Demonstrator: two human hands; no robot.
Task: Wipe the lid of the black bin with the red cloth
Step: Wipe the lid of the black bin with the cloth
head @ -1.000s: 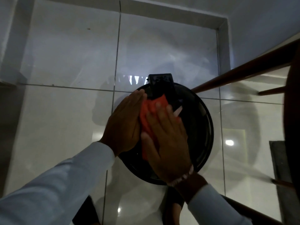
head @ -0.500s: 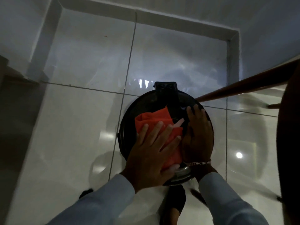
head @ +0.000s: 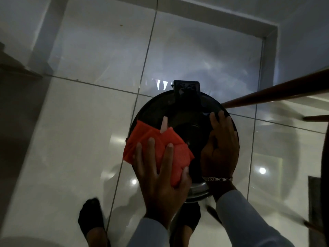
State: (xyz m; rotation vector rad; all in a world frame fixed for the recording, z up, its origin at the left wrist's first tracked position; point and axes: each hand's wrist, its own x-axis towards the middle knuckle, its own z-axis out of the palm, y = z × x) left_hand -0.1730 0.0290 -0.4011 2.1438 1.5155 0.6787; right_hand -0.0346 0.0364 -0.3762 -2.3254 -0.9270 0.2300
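1. Since half a second ago, the cloth (head: 156,148) has slid from the middle of the lid (head: 179,120) to its left edge, and one corner now hangs out past the rim over the floor (head: 71,139).
2. Cloth: red, folded and bunched, lying on the left and near-left part of the round black lid. A pale tab (head: 164,126) sticks up just beyond its far edge.
3. Left hand (head: 160,177): flat on the cloth, fingers (head: 151,145) spread and pressing down, thumb curled round the cloth's right edge, so it grasps the cloth against the lid rather than clenching it.
4. Right hand (head: 219,150): released, palm flat and bare on the right side of the lid, fingers pointing away towards the hinge block (head: 186,90); it seems to steady the bin. A chain bracelet (head: 218,179) sits at the wrist.
5. Key relation: the unwiped-looking centre and far part of the lid lie to the right of and beyond the left fingers, towards the hinge. The left hand is the nearer and already has the cloth, so I judge the next stroke runs rightward and away across the lid.
6. Outward: glossy tiles, the person's dark-socked foot (head: 91,220) near the bin, and a wooden rail (head: 276,93) crossing at right.
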